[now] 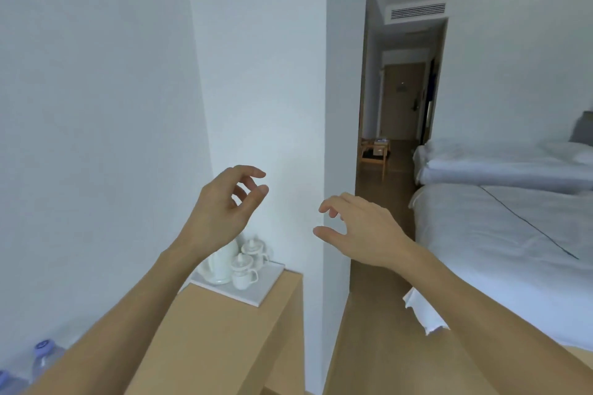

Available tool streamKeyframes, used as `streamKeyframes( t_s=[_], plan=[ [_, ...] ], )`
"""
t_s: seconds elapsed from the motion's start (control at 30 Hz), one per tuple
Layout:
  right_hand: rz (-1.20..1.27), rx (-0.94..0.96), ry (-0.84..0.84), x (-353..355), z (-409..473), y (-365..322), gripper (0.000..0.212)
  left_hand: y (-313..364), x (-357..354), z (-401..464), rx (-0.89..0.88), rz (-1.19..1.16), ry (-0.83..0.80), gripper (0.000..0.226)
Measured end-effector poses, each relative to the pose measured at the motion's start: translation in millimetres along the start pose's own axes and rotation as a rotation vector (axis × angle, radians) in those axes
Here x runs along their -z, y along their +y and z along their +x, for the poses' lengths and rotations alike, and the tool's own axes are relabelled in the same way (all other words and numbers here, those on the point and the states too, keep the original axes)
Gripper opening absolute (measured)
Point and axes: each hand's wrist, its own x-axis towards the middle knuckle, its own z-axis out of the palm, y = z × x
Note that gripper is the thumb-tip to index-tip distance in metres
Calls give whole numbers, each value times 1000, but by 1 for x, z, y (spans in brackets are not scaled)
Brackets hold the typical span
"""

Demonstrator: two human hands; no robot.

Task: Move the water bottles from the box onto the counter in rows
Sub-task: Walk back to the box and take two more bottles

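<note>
Bedroom corner, light wooden counter below both raised arms.
Left hand and right hand hung loosely curled, empty; clear plastic water bottles stood at seven o'clock; a careless swing risked toppling the white ceramic tea set.

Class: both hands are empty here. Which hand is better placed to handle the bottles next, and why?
Probably the left hand: the bottles stand at lower left, beside its forearm. The right hand hangs nearer the bed.

White tea set on tray — beds right
</note>
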Motion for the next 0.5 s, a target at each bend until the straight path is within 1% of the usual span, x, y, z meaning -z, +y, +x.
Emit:
streamKeyframes(
  t_s=[0.2,0.37,0.5],
  plan=[
    [-49,-111,27,17,6,108,37,16,-97,63,-51,-67,-62,14],
    [-104,-170,-1,16,20,186,35,5,-173,120,-86,-70,-111,15],
    [-141,-223,-16,14,49,248,33,-13,-236,176,-116,-78,-134,16]
  ],
)
